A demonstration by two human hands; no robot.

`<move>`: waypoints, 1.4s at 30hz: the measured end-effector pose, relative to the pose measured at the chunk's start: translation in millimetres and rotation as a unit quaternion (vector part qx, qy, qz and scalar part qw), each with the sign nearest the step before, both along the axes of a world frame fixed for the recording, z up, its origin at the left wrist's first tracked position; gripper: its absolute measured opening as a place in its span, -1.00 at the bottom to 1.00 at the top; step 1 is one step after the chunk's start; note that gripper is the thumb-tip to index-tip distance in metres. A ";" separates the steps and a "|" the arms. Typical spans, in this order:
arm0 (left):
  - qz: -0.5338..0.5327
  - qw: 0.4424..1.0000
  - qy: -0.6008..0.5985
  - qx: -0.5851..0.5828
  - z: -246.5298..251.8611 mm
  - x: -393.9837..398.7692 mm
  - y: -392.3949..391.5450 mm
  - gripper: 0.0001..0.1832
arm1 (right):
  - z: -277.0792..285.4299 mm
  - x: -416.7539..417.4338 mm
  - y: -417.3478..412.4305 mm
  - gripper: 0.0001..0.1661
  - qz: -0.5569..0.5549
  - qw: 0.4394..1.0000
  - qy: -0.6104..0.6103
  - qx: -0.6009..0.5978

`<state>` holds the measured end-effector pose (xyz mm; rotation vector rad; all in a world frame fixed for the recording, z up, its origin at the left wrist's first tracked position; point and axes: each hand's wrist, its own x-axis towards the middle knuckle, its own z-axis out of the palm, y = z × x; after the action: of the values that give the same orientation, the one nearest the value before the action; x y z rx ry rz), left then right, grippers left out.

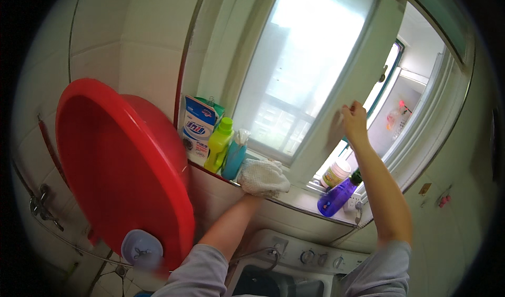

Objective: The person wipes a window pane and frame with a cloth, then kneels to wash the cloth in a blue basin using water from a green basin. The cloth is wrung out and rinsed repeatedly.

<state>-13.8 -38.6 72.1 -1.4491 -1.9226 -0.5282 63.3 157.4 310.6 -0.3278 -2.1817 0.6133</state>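
Note:
A white textured cloth [263, 177] is bunched on the tiled window ledge, with my left hand in it. Most of that hand is hidden by the cloth; the wrist shows below. My right hand [355, 121] is raised at the edge of the sliding window's pale frame [349, 88], fingers curled. Whether it grips the frame is unclear. Below my right forearm, a purple spray bottle [336, 197] leans on the ledge beside a white tub [336, 172]. Left of the cloth stand a blue liquid bottle [234, 159] and a yellow-green bottle [219, 145] with a green cap.
A large red plastic basin [118, 171] stands tilted at left, a pale plastic dipper [142, 247] before its lower rim. A detergent packet [197, 127] stands at the ledge's left end. Beneath the ledge is a washing machine [300, 257] with knobs. A plugged socket [353, 202] is at right.

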 end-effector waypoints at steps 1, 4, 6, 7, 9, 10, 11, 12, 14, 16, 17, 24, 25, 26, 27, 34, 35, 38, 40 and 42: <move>0.007 1.000 0.004 0.002 3.5 2.2 -4.2 -0.87 | -1.4 -7.7 -5.9 -0.58 -0.026 0.999 -0.008 0.033; -0.126 0.990 0.053 -0.043 13.9 -13.3 -9.6 -0.88 | -6.8 -20.3 -15.2 -0.56 -0.053 0.992 0.032 0.111; -0.217 0.973 0.067 -0.046 20.9 -21.0 -12.3 -0.90 | -6.2 -17.4 -3.3 -0.49 0.023 0.997 0.034 0.066; -0.201 0.975 0.065 -0.064 24.8 -15.4 -12.4 -0.90 | -5.9 -11.3 3.9 -0.45 0.080 0.995 0.055 0.032; -0.142 0.986 0.044 -0.081 21.1 -9.1 -10.0 -0.91 | -7.5 -6.2 11.1 -0.33 -0.045 0.985 0.118 0.118; -0.103 0.991 0.022 -0.080 10.0 -9.2 -4.5 -0.89 | -8.5 -5.2 10.0 -0.27 -0.106 0.971 0.145 0.158; -0.063 0.995 0.001 -0.079 1.9 -11.0 0.4 -0.85 | -7.9 -7.2 5.9 -0.20 -0.125 0.978 0.134 0.105; -0.067 0.996 0.024 -0.061 2.9 -8.9 2.7 -0.87 | -6.4 -10.1 1.1 -0.13 -0.144 0.981 0.121 0.052; -0.072 0.995 0.070 -0.024 7.6 -3.2 3.9 -0.90 | -4.3 -14.3 4.5 0.08 -0.156 0.983 0.092 -0.001; -0.023 0.996 0.063 -0.055 13.3 6.2 2.6 -0.92 | -8.2 -12.0 0.1 0.12 -0.159 0.982 0.104 -0.017; 0.002 0.996 0.060 -0.069 14.4 9.8 3.4 -0.92 | -8.0 -9.2 -1.5 0.14 -0.160 0.981 0.110 -0.024; 0.004 0.997 0.064 0.050 -41.1 -26.9 30.9 -0.78 | 3.4 -2.1 0.1 0.30 -0.095 0.995 0.039 -0.001; -0.021 0.996 0.040 0.079 -48.7 -36.1 34.8 -0.76 | 7.4 0.6 -4.9 0.31 -0.090 0.996 0.021 -0.006; -0.025 0.996 0.031 0.082 -57.9 -43.2 36.7 -0.75 | 7.4 -0.1 -5.3 0.29 -0.087 0.996 0.024 -0.021; -0.036 0.995 0.020 0.088 -51.1 -38.8 40.4 -0.74 | 6.7 1.5 0.7 0.28 -0.096 0.995 0.031 -0.019; 0.046 0.996 -0.002 0.081 -33.4 -17.3 29.2 -0.72 | 5.1 8.3 8.2 0.25 -0.109 0.993 0.035 -0.011; 0.068 0.988 -0.031 0.136 -41.3 -20.9 28.4 -0.72 | 5.0 6.8 5.6 0.25 -0.101 0.994 0.037 -0.015; 0.119 0.992 0.028 0.041 -26.0 -1.0 21.9 -0.78 | 6.3 14.2 14.4 0.24 -0.088 0.996 0.024 -0.022; 0.122 0.991 0.040 -0.020 -4.3 14.6 7.6 -0.80 | 3.0 17.3 12.0 0.22 -0.149 0.986 0.038 0.059; 0.100 0.994 0.034 -0.026 0.3 18.1 8.2 -0.80 | -13.9 15.6 18.7 0.16 -0.254 0.936 0.122 0.209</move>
<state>4.4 -30.4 72.4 -1.2706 -2.0119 -0.3354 78.9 176.1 296.7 -0.5290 -1.8208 -0.0973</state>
